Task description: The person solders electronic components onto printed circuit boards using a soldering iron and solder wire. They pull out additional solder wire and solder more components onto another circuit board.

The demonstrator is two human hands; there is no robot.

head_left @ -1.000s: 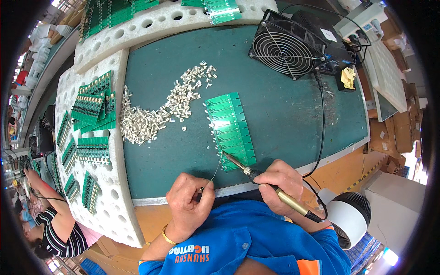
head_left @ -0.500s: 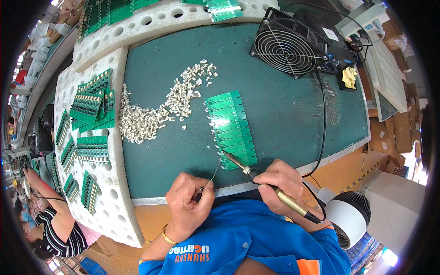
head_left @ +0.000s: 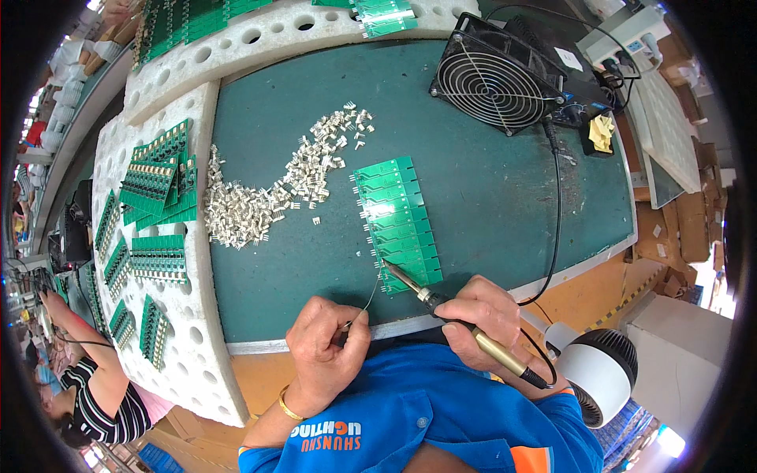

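A green circuit board panel (head_left: 402,213) lies on the dark green mat (head_left: 489,189), with small white connectors along its left edge. My right hand (head_left: 481,323) is closed around a soldering iron with a gold handle (head_left: 495,347); its tip rests at the panel's lower left edge. My left hand (head_left: 325,343) is closed on a thin solder wire (head_left: 369,299), which runs up to the iron's tip. A heap of loose white connectors (head_left: 244,209) lies left of the panel.
Perforated white foam sheets (head_left: 201,331) hold assembled boards (head_left: 158,256) and more panels (head_left: 378,16). A black fan (head_left: 493,83) and a holder with yellow sponge (head_left: 599,134) stand back right. A white fan (head_left: 599,378) is below right. A co-worker (head_left: 102,394) sits at lower left.
My two hands, the iron and the solder wire hold almost the same position at the panel's lower left edge, with only very slight movement of my right hand.
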